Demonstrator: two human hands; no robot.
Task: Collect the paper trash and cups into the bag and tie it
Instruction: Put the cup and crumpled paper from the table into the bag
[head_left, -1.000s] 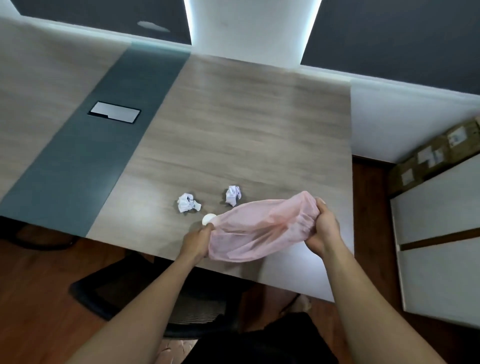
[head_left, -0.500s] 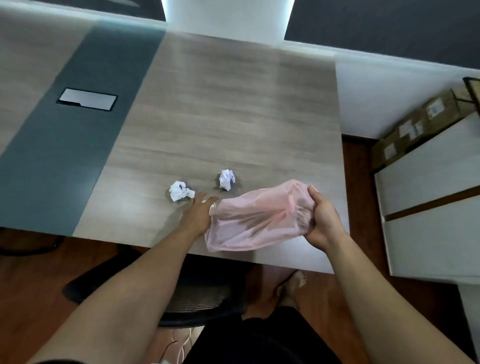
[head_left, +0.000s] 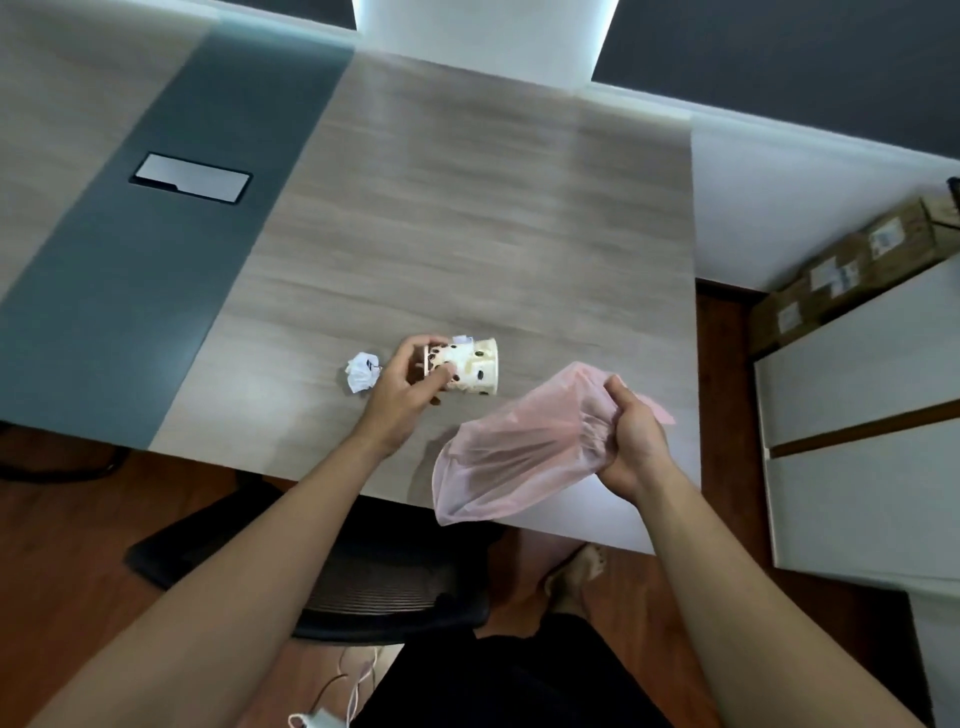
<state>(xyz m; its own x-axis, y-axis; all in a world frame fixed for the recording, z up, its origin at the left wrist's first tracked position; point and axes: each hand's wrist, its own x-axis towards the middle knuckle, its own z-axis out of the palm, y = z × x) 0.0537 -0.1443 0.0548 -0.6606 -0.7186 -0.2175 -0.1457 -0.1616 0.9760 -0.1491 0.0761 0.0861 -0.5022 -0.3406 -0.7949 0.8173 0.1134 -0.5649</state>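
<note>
At the lower centre of the frame, we see a person's left hand (head_left: 410, 384) over the wood-grain desk (head_left: 467, 208), its grip curled round the narrow end of a paper cup (head_left: 470, 366). The cup, cream with dark spots, is turned on its side with its wide end toward the right of the frame; we cannot tell whether it touches the desk. A crumpled paper ball (head_left: 362, 371) lies on the desk just left of that hand, and a small white scrap (head_left: 462, 340) shows at the cup's far edge.

To the lower right, the right hand (head_left: 631, 436) has its grip closed on the bunched end of a thin pink bag (head_left: 514, 457). The bag sags down and to the left across the desk's near edge, apart from the cup.

A teal strip (head_left: 156, 260) runs through the desk at the left of the frame, with a grey cover plate (head_left: 191, 177) set into it. A black chair (head_left: 384, 582) stands below the desk's edge. At the right edge of the frame we see cardboard boxes (head_left: 852, 270) behind a white cabinet (head_left: 857, 441).
</note>
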